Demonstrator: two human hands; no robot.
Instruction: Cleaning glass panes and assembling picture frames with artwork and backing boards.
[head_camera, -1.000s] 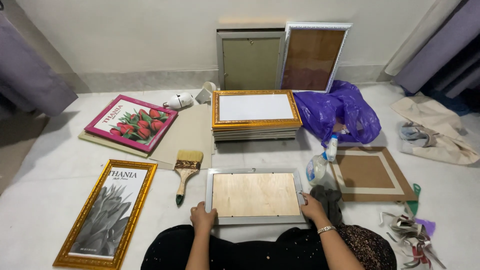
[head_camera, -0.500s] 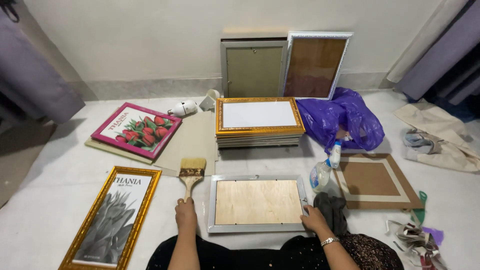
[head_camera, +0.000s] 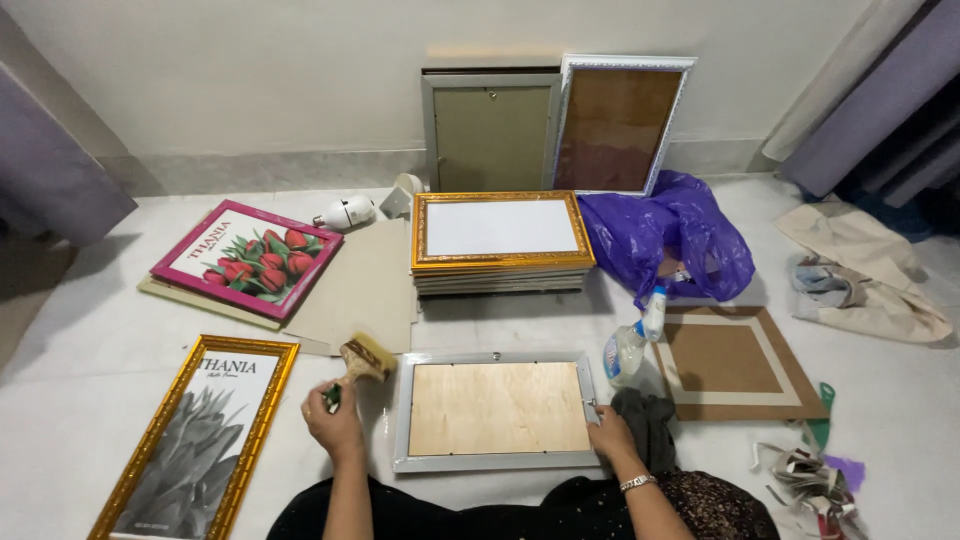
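A silver picture frame (head_camera: 494, 459) lies face down on the white floor, its plywood backing showing. My right hand (head_camera: 608, 435) rests on the frame's right edge, fingers at the rim. My left hand (head_camera: 335, 423) is closed around the green handle of a wide paintbrush (head_camera: 360, 361), lifting it just left of the frame, bristles pointing away from me.
A stack of gold frames (head_camera: 499, 243) sits behind the silver one. A gold-framed grey print (head_camera: 195, 437) lies at left, a pink-framed tulip print (head_camera: 245, 256) farther back. A spray bottle (head_camera: 632, 339), dark cloth (head_camera: 645, 425), brown mat board (head_camera: 735, 361), purple bag (head_camera: 668, 234) lie right. Two frames lean on the wall (head_camera: 555, 125).
My left hand left the silver frame's lower left corner, moved left to the paintbrush and picked it up. The right hand stayed on the frame's right edge.
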